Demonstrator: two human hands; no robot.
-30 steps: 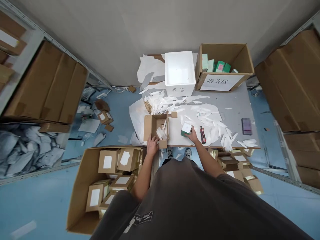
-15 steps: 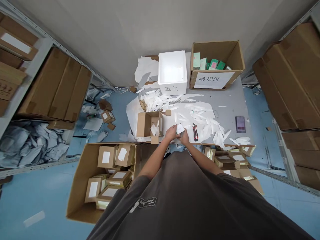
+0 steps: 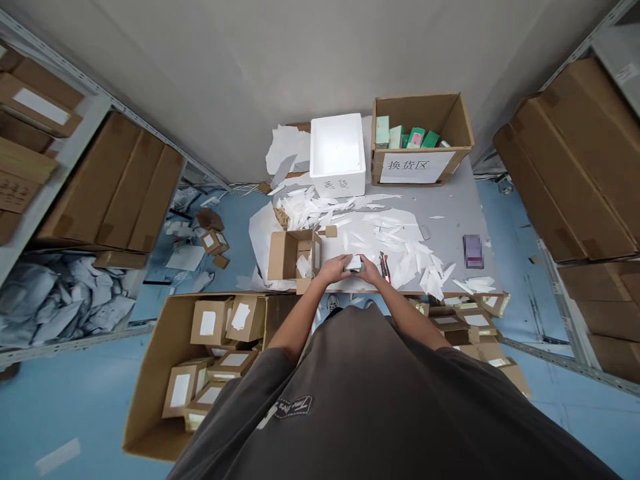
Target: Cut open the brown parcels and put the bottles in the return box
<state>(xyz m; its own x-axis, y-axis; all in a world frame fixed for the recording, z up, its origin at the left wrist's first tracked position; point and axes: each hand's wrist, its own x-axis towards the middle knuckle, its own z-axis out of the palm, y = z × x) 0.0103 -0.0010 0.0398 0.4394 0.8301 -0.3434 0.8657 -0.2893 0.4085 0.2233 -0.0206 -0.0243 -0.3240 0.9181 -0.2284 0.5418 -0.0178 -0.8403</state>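
Note:
A small white box (image 3: 355,263) is held between my two hands at the table's front edge. My left hand (image 3: 334,269) grips its left side and my right hand (image 3: 369,272) its right side, fingers closed around it. Just right of my right hand lies a red and black utility knife (image 3: 385,266). Close to the left hand stands an open cardboard box (image 3: 285,257) with its flaps spread and a white piece of paper inside. White paper strips (image 3: 420,257) are scattered over the table around them.
At the back stand a white foam box (image 3: 337,183) and a carton (image 3: 465,143) with green and white boxes. A purple item (image 3: 473,252) lies at the right. On the floor, a large carton (image 3: 145,387) holds several parcels. Shelves with cartons (image 3: 115,180) flank both sides.
The small white box has turned in my hands, and the hands now hold it from both sides. The whole view has shifted slightly.

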